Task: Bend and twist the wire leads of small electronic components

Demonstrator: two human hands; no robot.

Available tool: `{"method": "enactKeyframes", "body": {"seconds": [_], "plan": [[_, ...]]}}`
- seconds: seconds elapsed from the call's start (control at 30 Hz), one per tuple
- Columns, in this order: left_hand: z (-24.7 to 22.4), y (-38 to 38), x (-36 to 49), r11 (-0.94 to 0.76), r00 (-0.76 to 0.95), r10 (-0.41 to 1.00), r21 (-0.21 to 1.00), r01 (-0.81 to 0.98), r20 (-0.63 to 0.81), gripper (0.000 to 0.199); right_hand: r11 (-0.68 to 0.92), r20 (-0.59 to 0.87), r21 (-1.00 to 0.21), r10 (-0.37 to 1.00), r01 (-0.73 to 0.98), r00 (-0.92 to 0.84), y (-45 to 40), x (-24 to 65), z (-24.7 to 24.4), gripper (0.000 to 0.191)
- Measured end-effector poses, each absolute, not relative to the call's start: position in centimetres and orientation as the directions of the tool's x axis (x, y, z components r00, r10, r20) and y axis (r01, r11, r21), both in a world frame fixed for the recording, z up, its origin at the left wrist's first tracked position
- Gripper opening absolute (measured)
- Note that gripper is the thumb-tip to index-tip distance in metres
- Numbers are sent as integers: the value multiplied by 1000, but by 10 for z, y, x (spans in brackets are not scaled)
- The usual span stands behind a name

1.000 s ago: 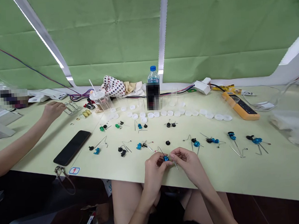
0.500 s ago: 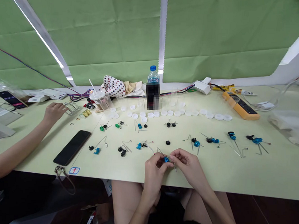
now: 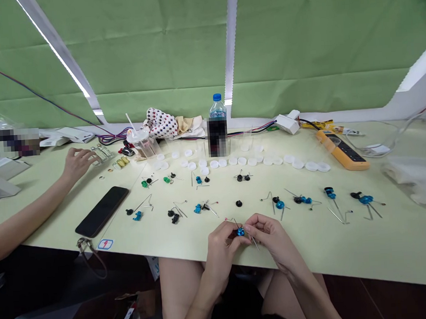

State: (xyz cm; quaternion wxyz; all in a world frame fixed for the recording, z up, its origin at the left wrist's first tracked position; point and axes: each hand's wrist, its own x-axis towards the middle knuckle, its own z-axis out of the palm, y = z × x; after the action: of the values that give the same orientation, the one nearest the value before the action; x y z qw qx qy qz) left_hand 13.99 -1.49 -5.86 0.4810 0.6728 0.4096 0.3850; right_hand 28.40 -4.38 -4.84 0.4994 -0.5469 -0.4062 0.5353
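While a blue piece (image 3: 240, 231) is pinched between the thumb and fingers of the left hand (image 3: 221, 243), a thin metal rod (image 3: 255, 244) is held by the nearly closed fingertips of the right hand (image 3: 270, 233), just beside it. Both are held near the front edge of the surface (image 3: 348, 250); a black knob (image 3: 239, 203) is seen beyond them.

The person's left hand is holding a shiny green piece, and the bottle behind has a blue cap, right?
Not quite: the shiny piece in the left hand is blue, as the head view shows. The bottle does have a blue cap.
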Motion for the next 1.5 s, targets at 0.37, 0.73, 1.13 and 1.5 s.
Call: {"method": "enactKeyframes", "body": {"seconds": [0.37,0.73,1.13,1.5], "plan": [[-59,-14,141,-275,424,891,936,220,162,7,-150,-151,-989,985,-11,89,-48,286,-48,29],[-53,-13,140,-309,467,871,908,282,151,10,-114,-115,-993,986,-13,124,-48,282,-41,27],[-56,-4,134,-575,502,768,774,266,398,16,-257,-281,-874,960,-413,-3,-43,281,-37,34],[-56,3,124,-785,616,565,587,197,549,35,-378,-412,-723,908,-578,-78,-44,285,-42,36]]}}
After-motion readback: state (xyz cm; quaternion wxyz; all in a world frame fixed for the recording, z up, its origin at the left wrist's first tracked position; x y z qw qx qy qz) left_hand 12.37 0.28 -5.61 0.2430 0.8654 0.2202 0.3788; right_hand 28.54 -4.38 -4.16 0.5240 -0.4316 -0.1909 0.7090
